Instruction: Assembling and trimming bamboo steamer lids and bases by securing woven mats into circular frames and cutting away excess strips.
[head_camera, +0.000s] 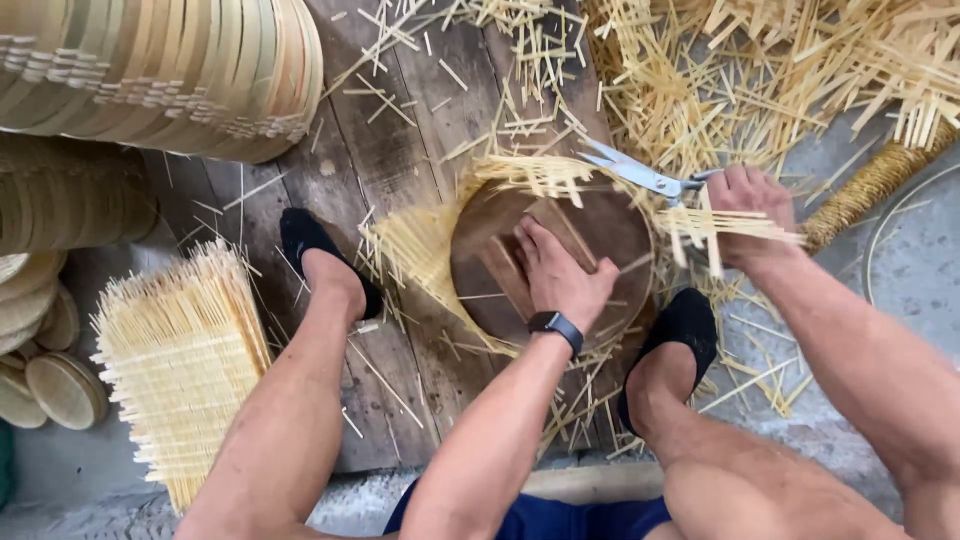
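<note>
Bamboo is everywhere on the plank floor (400, 150): a heap of pale offcut strips (760, 70) at one o'clock, a stack of round woven trays (160, 70) at eleven o'clock, and a square woven mat with ragged edges (180, 360) at eight o'clock. At the centre lies another woven mat (430, 250), pinned under a round wooden template (550, 260) that carries a crossed wooden grip. The person's two feet in dark slippers sit at nine and four o'clock of the disc.

Trimming this well, as I judge it, means keeping steady weight on the disc so the mat cannot creep, running the blades close along the disc's rim, and turning mat and disc together rather than twisting the wrist.

The left hand (555, 275) presses down on the template, its fingers (530, 240) lying close together and bent over the wooden grip, touching it along their length. The right hand (750, 215) at three o'clock is closed through the handles of the metal scissors (640, 175), fingers curled tight; loose strip ends cross in front of the knuckles. The scissor blades point toward ten o'clock, standing slightly apart at the mat's fringe just beyond the disc's upper edge.
</note>
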